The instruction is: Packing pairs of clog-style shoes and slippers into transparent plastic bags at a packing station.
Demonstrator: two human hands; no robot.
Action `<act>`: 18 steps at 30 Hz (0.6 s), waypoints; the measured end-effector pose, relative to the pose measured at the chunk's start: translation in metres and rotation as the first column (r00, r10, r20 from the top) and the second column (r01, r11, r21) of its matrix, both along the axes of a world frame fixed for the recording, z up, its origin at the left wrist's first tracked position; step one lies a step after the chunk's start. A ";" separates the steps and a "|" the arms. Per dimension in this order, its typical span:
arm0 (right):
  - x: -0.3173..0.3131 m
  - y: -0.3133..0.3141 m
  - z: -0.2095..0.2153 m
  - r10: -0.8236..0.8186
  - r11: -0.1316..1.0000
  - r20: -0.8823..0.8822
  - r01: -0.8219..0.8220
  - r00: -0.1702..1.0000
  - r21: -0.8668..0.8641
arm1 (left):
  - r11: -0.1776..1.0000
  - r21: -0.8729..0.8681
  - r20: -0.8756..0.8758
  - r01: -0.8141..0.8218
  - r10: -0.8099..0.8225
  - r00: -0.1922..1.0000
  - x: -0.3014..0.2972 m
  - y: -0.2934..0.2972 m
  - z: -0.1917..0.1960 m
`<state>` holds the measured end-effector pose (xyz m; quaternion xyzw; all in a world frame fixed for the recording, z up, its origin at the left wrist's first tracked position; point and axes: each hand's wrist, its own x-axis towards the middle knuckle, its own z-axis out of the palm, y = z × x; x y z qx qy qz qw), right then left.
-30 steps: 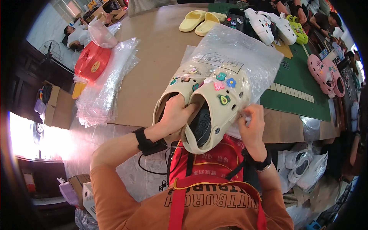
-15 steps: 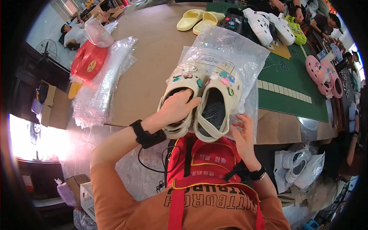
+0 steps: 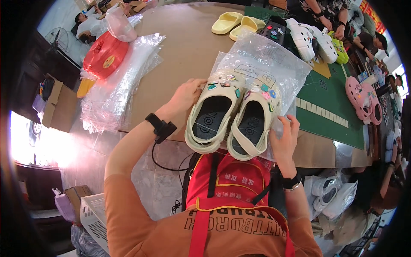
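Two clogs: a cream pair (image 3: 231, 118) with small coloured charms on the toes lies side by side at the near edge of the table (image 3: 180, 47), openings up, heels toward the person.
Far left: a stack of clear plastic bags (image 3: 117, 85) with a red bag (image 3: 105, 53) on top, well apart from the clogs.
Left hand: the left hand (image 3: 186, 96) rests against the outer side of the left clog, fingers curled round its toe end and gripping it.
Clear bag: a clear plastic bag (image 3: 265, 60) lies under and behind the pair, the toes at its mouth.
Right hand: the right hand (image 3: 284, 139) is beside the right clog, fingers spread and pinching the bag's edge against the shoe's outer side.
Right of the pair: a green cutting mat (image 3: 329, 103); beyond it, a pink pair (image 3: 361, 98).
Far edge: yellow slides (image 3: 237, 23) and white clogs (image 3: 310, 40).
Change: a second ago the left hand was on top of one clog's opening with the shoes tilted; now both lie flat and parallel, with a hand at each side.
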<state>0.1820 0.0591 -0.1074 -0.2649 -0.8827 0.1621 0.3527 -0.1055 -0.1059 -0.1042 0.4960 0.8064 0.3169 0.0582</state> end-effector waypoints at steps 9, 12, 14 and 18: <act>-0.022 0.018 0.016 0.078 0.990 0.164 -0.096 0.983 0.108 | 0.995 0.051 -0.018 -0.085 0.086 0.996 0.004 0.016 0.000; -0.026 0.018 0.019 0.032 0.983 0.165 -0.061 0.986 0.173 | 0.991 0.063 -0.008 -0.118 0.119 0.993 0.009 0.017 0.001; -0.030 0.015 0.027 0.036 0.986 0.200 -0.068 0.979 0.154 | 0.988 0.075 -0.005 -0.137 0.138 0.990 0.010 0.014 0.001; -0.030 0.014 0.023 0.115 0.980 0.074 -0.125 0.991 0.152 | 0.983 0.176 -0.042 -0.055 0.063 0.997 0.015 0.005 -0.001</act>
